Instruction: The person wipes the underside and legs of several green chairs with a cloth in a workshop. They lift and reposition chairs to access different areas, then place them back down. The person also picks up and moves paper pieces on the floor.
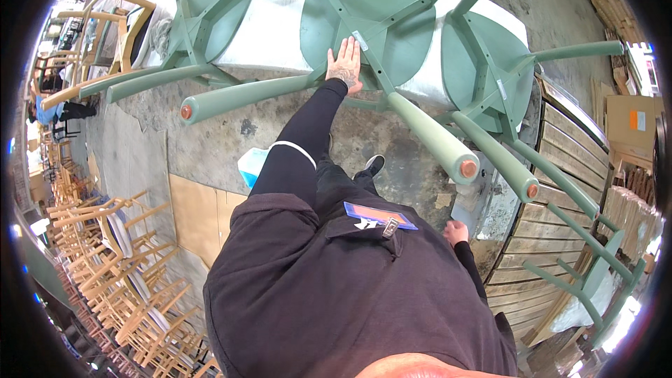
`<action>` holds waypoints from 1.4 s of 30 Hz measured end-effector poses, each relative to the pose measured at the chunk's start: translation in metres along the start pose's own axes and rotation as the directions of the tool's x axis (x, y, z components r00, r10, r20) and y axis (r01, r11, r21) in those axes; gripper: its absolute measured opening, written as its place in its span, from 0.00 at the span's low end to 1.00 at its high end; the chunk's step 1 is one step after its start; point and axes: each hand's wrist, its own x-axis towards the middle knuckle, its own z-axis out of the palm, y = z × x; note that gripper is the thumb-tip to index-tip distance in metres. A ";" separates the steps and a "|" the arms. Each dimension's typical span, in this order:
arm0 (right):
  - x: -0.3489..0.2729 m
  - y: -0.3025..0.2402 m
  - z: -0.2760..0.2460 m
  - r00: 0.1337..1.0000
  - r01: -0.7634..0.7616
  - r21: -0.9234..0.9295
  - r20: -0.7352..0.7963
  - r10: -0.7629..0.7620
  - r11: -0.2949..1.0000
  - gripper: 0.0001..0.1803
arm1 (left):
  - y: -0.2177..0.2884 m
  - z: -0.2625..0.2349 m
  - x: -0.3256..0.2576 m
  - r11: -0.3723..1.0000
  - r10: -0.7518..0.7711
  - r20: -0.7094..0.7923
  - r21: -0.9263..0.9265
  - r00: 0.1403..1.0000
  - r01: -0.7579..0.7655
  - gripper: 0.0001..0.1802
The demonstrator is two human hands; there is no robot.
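Observation:
My left hand reaches forward and lies flat, fingers stretched out, on the underside of an upturned green chair or stool. Its round green seat rests face down on a white covering, and crossed bars span it. Just beyond my fingertips a small pale label sticks to one bar. Two thick legs, one a green leg with an orange-brown end cap, point toward me. Low at my right side hangs my right hand, its fingers mostly hidden.
Similar upturned pieces flank this one: a green seat at left and another green seat at right. Wooden chair frames crowd the left. At right are a slatted wooden platform, a cardboard box and more green legs.

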 end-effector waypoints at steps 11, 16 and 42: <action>-0.023 -0.142 0.083 0.916 0.103 0.229 0.358 -0.182 0.968 0.14 | -0.022 0.006 -0.015 0.998 0.002 0.028 -0.064 1.000 0.000 0.55; -0.038 -0.135 0.087 0.963 0.082 -0.012 0.259 -0.076 0.997 0.14 | -0.041 0.005 -0.053 0.993 0.060 -0.072 -0.095 0.996 -0.067 0.40; -0.138 -0.440 0.189 0.709 -0.540 0.840 0.420 -0.567 -0.053 0.41 | -0.036 -0.061 -0.190 0.210 0.753 -0.552 -0.315 0.359 -0.925 0.37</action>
